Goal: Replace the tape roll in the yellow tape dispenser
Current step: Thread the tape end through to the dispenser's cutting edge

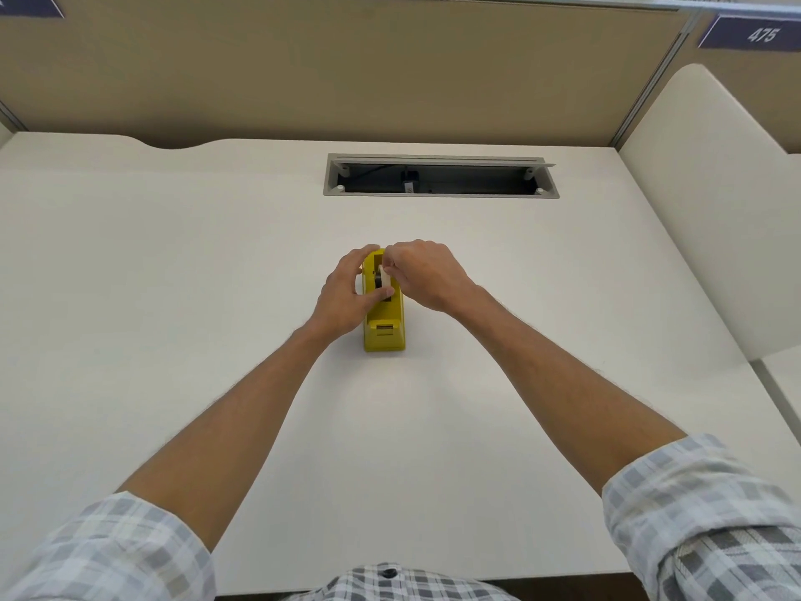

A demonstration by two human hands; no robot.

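Yellow tape dispenser (385,316) mid-desk (173,275), edges far; both hands' fingers (392,264) pinching its tape roll (384,276).

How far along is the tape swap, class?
Done: nothing clearly finished; no spare roll shows on the desk. In hand: the left hand steadies the yellow dispenser while the right hand pinches the tape roll in its cradle. Left: whether it is going in or out is unclear.
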